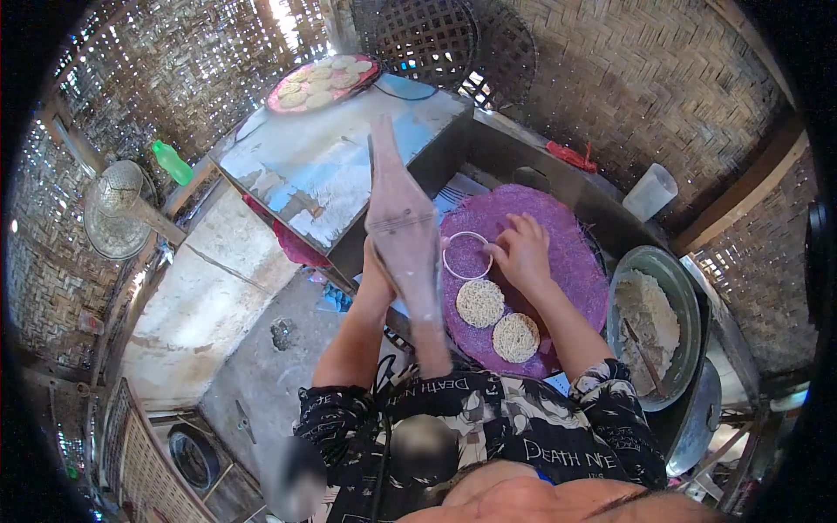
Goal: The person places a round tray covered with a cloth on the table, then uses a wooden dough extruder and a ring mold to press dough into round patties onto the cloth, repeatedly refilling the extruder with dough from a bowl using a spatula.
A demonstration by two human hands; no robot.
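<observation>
A long pale wooden press [403,222], wide in the middle and tapering at both ends, stands between my arms with its lower end against my shirt. My left hand [377,277] is closed on its left side, the fingers partly hidden behind it. A thin white ring [468,254] lies on a round purple cloth-like mat [567,248]. Just right of the ring is my right hand [523,253], fingers spread and thumb at the ring's edge. Two round noodle-like cakes [480,303] made of fine strands lie on the mat below the ring.
A metal basin [649,261] of pale dough or flour, with a stick in it, stands at the right. A worn box [349,187] carries a tray [286,94] of flat rounds. A white cup [650,193], green bottle [172,163] and strainer [119,189] are around the edges.
</observation>
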